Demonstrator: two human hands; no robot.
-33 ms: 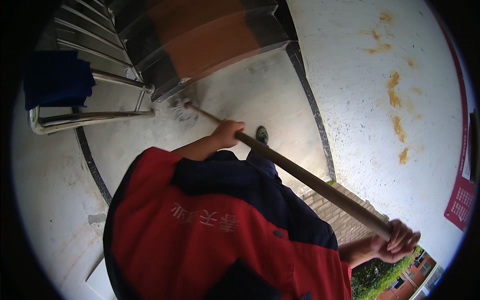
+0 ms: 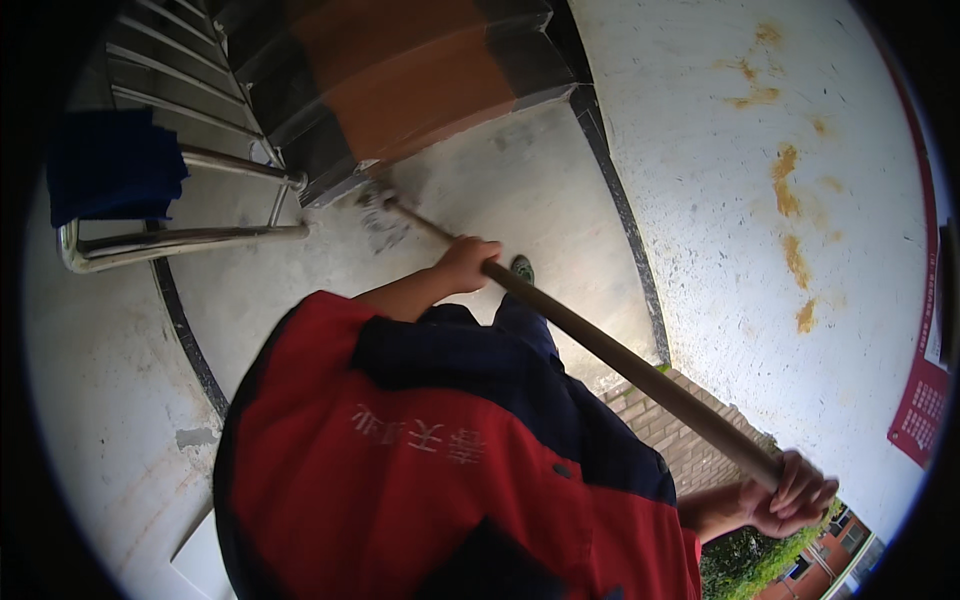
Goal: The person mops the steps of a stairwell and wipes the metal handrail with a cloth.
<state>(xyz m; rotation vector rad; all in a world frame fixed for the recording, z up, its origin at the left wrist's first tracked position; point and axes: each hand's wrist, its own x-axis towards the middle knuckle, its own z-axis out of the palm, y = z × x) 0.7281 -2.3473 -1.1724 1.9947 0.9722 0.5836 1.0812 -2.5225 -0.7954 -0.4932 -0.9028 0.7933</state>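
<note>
A mop handle [image 2: 625, 362], long and brown, runs slantwise across my front from lower right to upper left. My left hand [image 2: 466, 264] is wrapped round its lower part, ahead of my body. Close to the handle's upper end, at the lower right, my right hand [image 2: 793, 500] grips it with curled fingers. The mop head [image 2: 380, 212] looks like grey and white strands, blurred, on the pale floor [image 2: 480, 190] just before the bottom stair. One shoe [image 2: 523, 269] shows beyond the handle.
Dark stairs with an orange-brown middle strip [image 2: 410, 90] rise ahead. A metal handrail [image 2: 190, 238] with a dark blue cloth [image 2: 115, 168] over it stands at left. On the right is a stained white wall [image 2: 720, 220]; brick paving [image 2: 690, 425] and greenery [image 2: 765, 555] lie at lower right.
My left hand and the mop head have shifted slightly to the right. My right hand has dropped a little, still gripping the handle.
</note>
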